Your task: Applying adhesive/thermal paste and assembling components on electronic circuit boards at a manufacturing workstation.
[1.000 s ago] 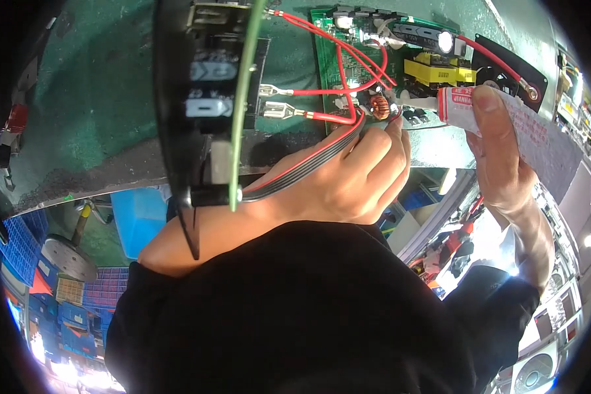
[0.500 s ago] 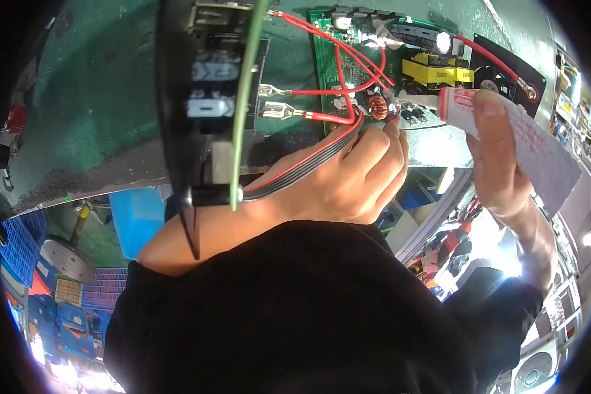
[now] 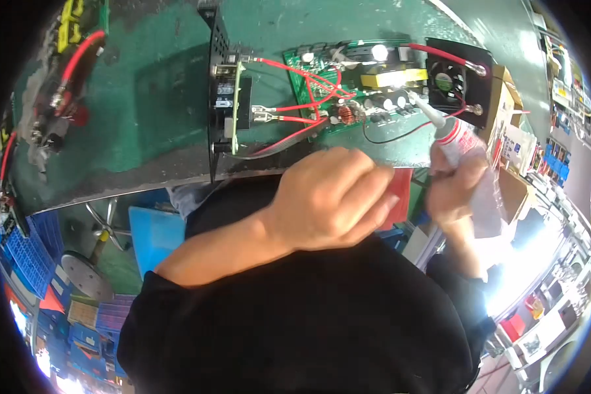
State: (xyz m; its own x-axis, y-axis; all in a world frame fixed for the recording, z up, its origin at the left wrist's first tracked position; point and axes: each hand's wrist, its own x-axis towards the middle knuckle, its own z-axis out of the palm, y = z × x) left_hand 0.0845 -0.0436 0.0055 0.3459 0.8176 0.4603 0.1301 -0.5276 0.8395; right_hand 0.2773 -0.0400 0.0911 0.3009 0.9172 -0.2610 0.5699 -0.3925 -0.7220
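Observation:
My right hand is closed round a white-and-red squeeze tube. Its tapered pale nozzle points up and left at the near right part of a green circuit board. In front of the bench edge, off the board, hovers my left hand; its fingers are curled in and slightly blurred, and anything inside them is hidden. The board carries a copper-wound ring coil, a yellow-wrapped transformer and several capacitors. Red wires with metal terminals run left toward an upright black panel.
At the board's right end stands a black plate with a fan, with a thick red cable beside it. Cardboard boxes are right of it. Another wired assembly lies at the bench's far left. Below the bench is a blue bin.
My left hand has come off the board, back toward me. The tube has dropped lower and tilted more upright in my right hand. The view has shifted, showing more bench on the left.

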